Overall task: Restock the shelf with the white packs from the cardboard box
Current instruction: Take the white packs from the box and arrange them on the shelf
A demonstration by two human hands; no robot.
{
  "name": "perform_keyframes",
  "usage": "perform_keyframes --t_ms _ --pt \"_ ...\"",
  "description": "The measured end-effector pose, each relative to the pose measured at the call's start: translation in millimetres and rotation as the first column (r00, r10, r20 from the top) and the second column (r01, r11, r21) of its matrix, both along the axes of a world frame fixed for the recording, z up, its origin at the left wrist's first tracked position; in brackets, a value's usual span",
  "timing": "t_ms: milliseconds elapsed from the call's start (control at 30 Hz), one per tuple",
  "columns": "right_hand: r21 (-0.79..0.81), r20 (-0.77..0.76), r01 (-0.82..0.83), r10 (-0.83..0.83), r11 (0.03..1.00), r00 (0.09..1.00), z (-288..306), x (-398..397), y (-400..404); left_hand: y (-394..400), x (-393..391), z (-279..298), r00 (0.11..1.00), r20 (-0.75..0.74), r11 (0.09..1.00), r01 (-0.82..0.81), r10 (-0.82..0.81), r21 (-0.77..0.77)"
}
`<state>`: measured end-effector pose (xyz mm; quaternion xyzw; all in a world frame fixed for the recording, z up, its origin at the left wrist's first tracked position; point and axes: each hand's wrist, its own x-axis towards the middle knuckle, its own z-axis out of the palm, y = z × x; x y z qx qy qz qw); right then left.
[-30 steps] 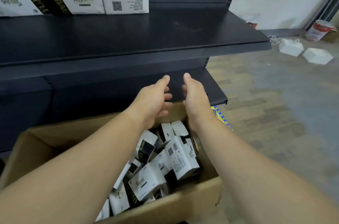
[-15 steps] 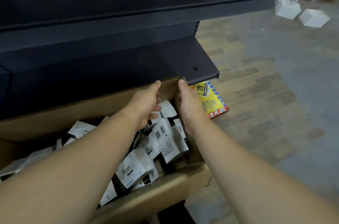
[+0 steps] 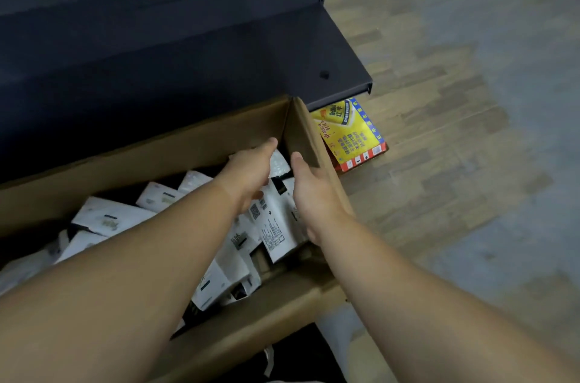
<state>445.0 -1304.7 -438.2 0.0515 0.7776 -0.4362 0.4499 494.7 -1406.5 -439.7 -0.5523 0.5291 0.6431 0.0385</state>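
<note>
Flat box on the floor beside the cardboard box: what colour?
Mostly yellow flat box, red-and-white striped edge; head view.

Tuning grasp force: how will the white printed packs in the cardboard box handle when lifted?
The white printed packs look like flat-faced cartons, so probably stiff. They lie jumbled in the brown cardboard box, so neighbours may shift. Both hands reach together, left hand, right hand.

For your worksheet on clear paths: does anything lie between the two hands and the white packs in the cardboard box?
Nothing visible does. The cardboard box is open-topped, and the left hand and right hand are already inside it, directly above the white packs.
</note>
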Motion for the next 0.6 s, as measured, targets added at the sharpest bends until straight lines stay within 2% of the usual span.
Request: perform_keyframes --t_ms 167,600 --pt "0.189 0.121 0.088 -0.112 0.978 0.986 -33 11 14 -1 -7 -30 0.991 0.088 0.995 0.098 -0.097 -0.006" --pt "0.221 0.323 0.056 -0.127 0.974 0.938 -72 5 32 0 -32 -75 0.946 0.224 0.967 0.251 -0.236 -0.043"
